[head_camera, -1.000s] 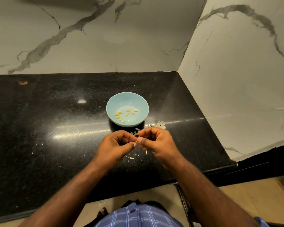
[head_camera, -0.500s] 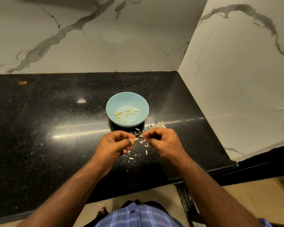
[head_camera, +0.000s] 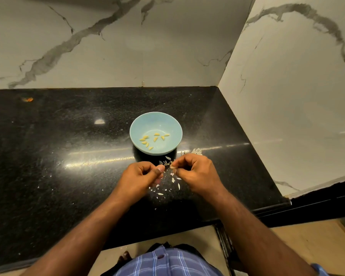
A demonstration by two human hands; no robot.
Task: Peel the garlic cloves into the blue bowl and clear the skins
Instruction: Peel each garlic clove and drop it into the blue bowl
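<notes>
Blue bowl (head_camera: 139, 128) of peeled cloves (head_camera: 153, 139) beyond both hands.

Cloves (head_camera: 153, 139) in bowl (head_camera: 139, 127) behind skins (head_camera: 168, 184)

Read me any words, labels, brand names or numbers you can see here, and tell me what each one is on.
None: no readable text in this view.
The blue bowl is plain, with no mark or logo.
The black countertop and the marble wall show only speckle and veining.
The checked shirt carries no lettering.
</notes>
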